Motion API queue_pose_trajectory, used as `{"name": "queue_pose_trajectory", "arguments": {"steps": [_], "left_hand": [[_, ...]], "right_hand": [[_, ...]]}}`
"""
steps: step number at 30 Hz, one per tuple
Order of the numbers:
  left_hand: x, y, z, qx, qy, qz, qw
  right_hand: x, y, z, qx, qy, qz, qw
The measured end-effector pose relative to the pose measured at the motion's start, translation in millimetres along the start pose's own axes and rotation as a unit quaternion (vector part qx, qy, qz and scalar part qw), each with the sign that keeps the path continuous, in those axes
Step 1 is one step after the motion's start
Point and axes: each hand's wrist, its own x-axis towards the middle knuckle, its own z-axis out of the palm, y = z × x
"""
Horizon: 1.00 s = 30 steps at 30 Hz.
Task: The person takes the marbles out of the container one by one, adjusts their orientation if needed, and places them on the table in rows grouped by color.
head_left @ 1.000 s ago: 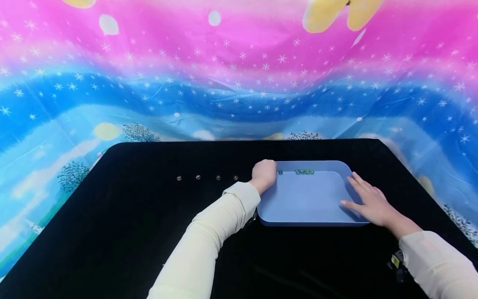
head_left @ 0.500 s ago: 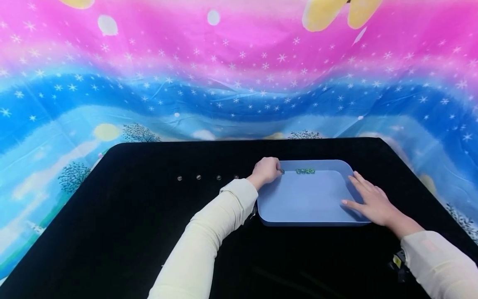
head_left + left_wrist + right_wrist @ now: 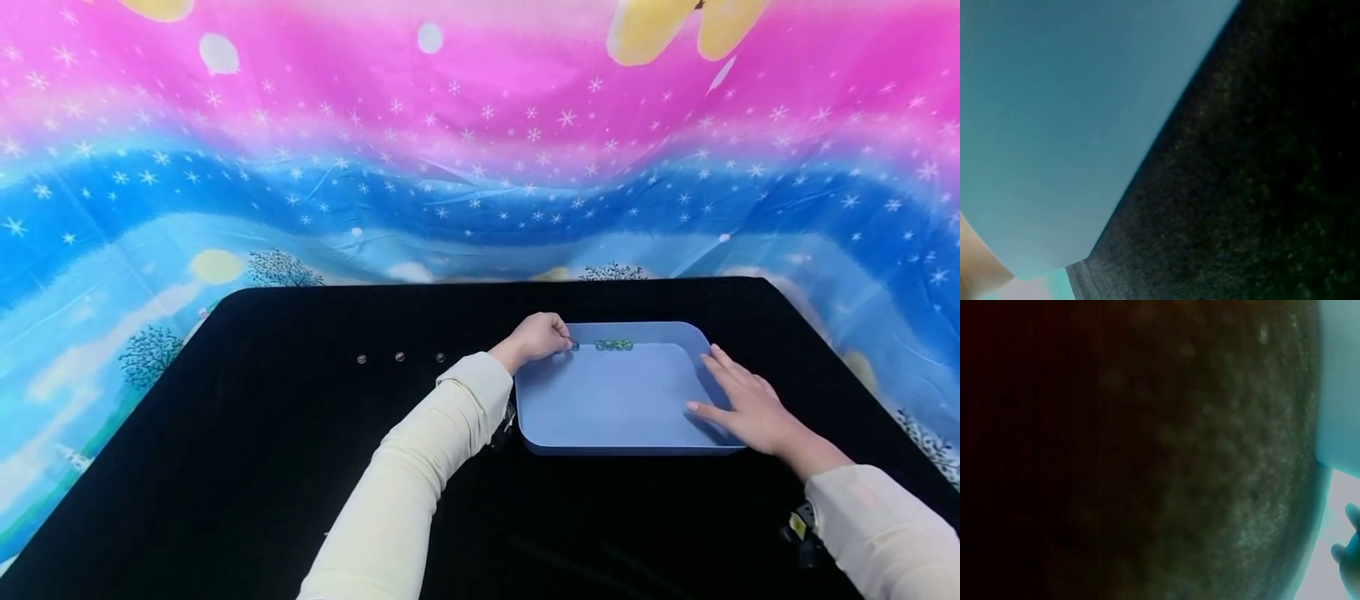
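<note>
My left hand [image 3: 538, 337] reaches over the far left corner of a blue-grey tray [image 3: 615, 404] in the head view. Its fingertips pinch a small glass marble [image 3: 575, 345] against the tray's far side. Just to the right, several greenish marbles [image 3: 613, 344] lie in a tight row along that same side. On the tray's right rim rests my right hand [image 3: 744, 406], fingers straight and thumb spread inward. The left wrist view is mostly the tray's outer wall [image 3: 1072, 125]; the right wrist view catches only a strip of wall [image 3: 1342, 381].
Left of the tray, three spaced marbles [image 3: 400, 357] lie in a line on the black cloth [image 3: 247, 433]. A patterned pink and blue curtain [image 3: 480, 167] hangs behind the table. Dark wrist gear [image 3: 801, 533] sits under the right sleeve.
My left hand has slid right along the tray's far side, and the marble at its fingertips has moved with it, closer to the row. My forearm now hides the nearest outside marble.
</note>
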Motion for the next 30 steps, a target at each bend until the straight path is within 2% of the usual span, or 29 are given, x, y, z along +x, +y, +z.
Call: {"name": "queue_pose_trajectory", "arguments": {"steps": [6, 12, 18, 30], "left_hand": [[0.1, 0.6, -2.8, -0.031, 0.020, 0.017, 0.9992], [-3.1, 0.6, -4.6, -0.053, 0.034, 0.009, 0.9980], [-3.6, -0.5, -1.9, -0.049, 0.015, -0.017, 0.9985], [-5.0, 0.4, -0.9, -0.048, -0.002, -0.024, 0.9985]], "right_hand": [[1.3, 2.5, -1.2, -0.002, 0.001, -0.002, 1.000], [1.2, 4.8, -0.2, 0.001, 0.003, -0.004, 1.000], [0.6, 3.0, 0.8, 0.002, 0.004, -0.003, 1.000], [-0.1, 0.5, 1.0, 0.001, 0.006, -0.008, 1.000]]}}
